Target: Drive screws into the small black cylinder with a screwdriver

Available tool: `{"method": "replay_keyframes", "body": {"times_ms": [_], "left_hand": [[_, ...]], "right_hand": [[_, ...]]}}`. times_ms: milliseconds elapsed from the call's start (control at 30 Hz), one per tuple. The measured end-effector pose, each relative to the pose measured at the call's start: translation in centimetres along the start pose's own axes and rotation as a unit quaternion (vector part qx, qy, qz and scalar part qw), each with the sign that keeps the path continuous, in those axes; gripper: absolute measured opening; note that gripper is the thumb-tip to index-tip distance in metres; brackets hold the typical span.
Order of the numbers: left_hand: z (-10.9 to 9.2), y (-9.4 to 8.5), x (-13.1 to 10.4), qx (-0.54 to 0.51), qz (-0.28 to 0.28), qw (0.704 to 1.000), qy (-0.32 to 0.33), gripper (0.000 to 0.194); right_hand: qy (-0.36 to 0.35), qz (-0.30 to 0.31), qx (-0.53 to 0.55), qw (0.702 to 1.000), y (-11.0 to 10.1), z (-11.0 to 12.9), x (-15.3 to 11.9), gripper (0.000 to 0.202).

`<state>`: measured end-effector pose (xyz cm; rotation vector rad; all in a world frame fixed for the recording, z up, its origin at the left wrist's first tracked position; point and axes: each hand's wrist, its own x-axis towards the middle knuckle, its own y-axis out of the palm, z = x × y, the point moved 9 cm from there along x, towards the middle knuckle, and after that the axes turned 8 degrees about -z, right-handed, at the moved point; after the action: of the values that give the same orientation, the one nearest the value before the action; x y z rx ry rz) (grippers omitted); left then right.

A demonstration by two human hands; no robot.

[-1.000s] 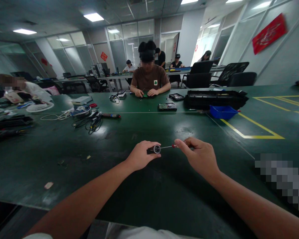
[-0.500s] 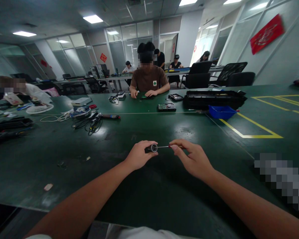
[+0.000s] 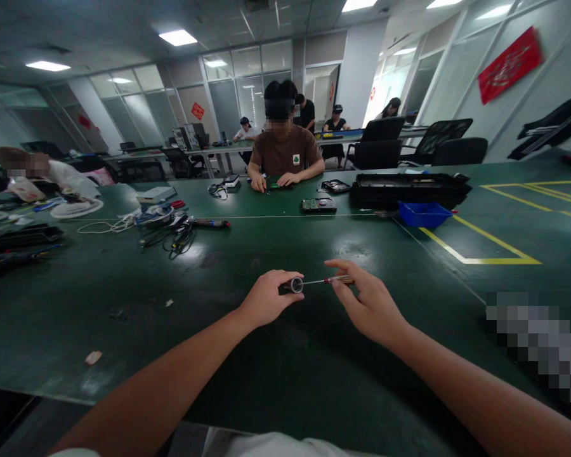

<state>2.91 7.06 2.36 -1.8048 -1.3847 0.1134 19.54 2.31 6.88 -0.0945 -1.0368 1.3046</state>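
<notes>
My left hand (image 3: 264,299) is closed around a small dark part with a round, silver-rimmed end (image 3: 297,285); its exact kind does not show. From the right, a screwdriver (image 3: 341,279) with a reddish-brown handle reaches toward it, and the thin shaft meets the rim's right side. Whether the tip sits in a screw is too small to tell. My right hand (image 3: 371,304) holds the handle between thumb and fingers, with the index finger lifted off and stretched out. Both hands are above the green table (image 3: 209,355).
Ahead lie an opened hard drive (image 3: 318,205), a blue tray (image 3: 423,214) and a long black housing (image 3: 409,189). Tangled cables (image 3: 176,235) are at left. Across the table a person (image 3: 285,149) works on a green board. Small scraps (image 3: 94,357) lie front left.
My right index finger has straightened and lifted from the screwdriver handle, baring more of it. The held part has shifted slightly right. A dark object has appeared at the far right edge.
</notes>
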Motion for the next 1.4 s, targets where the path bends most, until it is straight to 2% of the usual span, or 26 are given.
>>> {"method": "replay_keyframes", "body": {"times_ms": [300,533,767,1067,1267,1400], "left_hand": [[-0.7,0.4,0.0,0.032,0.023,0.999,0.014,0.036],[0.1,-0.1,0.0,0.007,-0.008,1.000,-0.004,0.036],[-0.3,-0.2,0.1,0.004,-0.013,1.000,-0.002,0.036],[0.0,-0.6,0.1,0.009,-0.030,0.999,-0.002,0.037],[-0.3,-0.3,0.1,0.021,-0.008,1.000,-0.007,0.037],[-0.3,-0.4,0.0,0.021,-0.008,1.000,-0.011,0.038]], "right_hand": [[0.053,0.028,-0.015,0.998,0.4,-0.8,0.4,0.040],[-0.008,0.031,-0.007,0.999,0.5,0.6,-0.2,0.037],[0.039,0.053,0.000,0.998,0.7,0.1,-0.1,0.038],[-0.005,0.014,0.027,1.000,0.4,0.8,-0.4,0.034],[0.069,0.031,0.017,0.997,0.5,-0.3,-0.3,0.036],[0.070,0.021,0.010,0.997,0.4,-0.1,-0.2,0.032]]}}
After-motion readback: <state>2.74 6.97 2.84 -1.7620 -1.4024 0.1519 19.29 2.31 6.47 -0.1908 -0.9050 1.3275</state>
